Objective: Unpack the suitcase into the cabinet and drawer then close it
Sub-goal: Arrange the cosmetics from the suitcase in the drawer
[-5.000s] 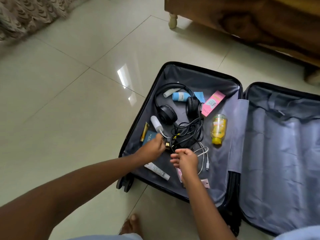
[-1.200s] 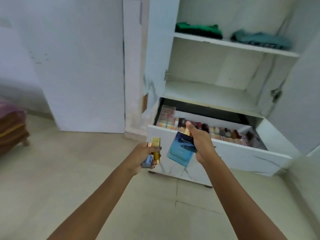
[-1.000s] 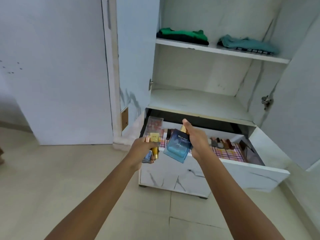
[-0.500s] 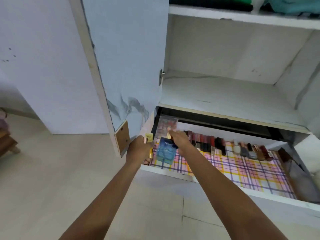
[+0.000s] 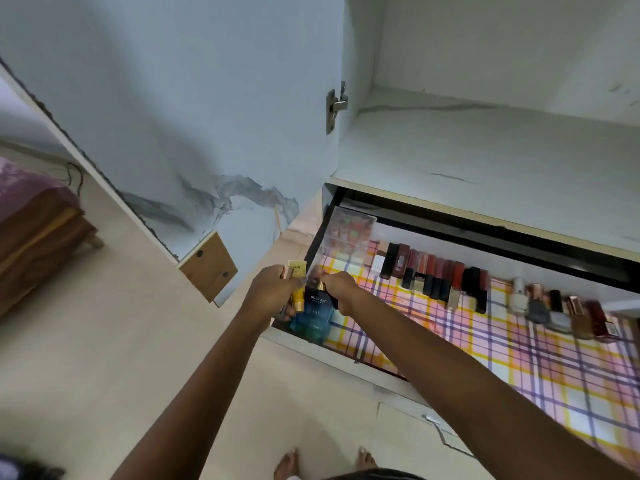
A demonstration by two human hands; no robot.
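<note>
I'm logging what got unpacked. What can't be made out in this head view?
- Head view, anything besides the yellow tube in the left hand: its fingers cover it.
- Head view, whether the blue perfume bottle, gripped by the right hand, rests on the liner: the drawer front hides its base.
- Head view, clear box contents: blurred.
- Head view, right end of the drawer: cut off by the frame edge.

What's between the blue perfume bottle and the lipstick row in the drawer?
Head view: only bare plaid liner lies between the blue perfume bottle and the lipstick row; the right hand holding the bottle's top reaches over it.
</note>
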